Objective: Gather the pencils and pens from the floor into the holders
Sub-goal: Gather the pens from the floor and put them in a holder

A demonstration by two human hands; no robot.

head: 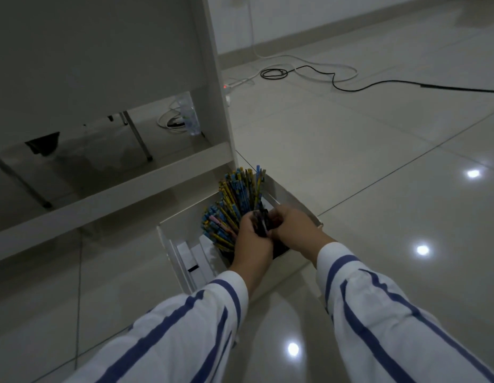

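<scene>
Ceiling lights glint off a glossy tiled floor (350,150) beside a white desk (102,51), cables (274,73) trailing toward the wall (295,20).

Dense bunch of blue and yellow patterned pencils (234,200), upright and fanned outward, packed in a black holder (280,250) inside a clear compartmented organizer (168,240) on the floor (350,161). Just beside them, a blurred dark bundle (261,223) gripped between left hand (252,240) and right hand (294,226).

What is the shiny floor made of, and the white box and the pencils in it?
The floor looks like glazed ceramic tile: it mirrors bright lights and has thin joint lines. The white box seems painted board or plastic, smooth and dull; I cannot tell which. The pencils are probably wood with a printed colourful coat.
</scene>
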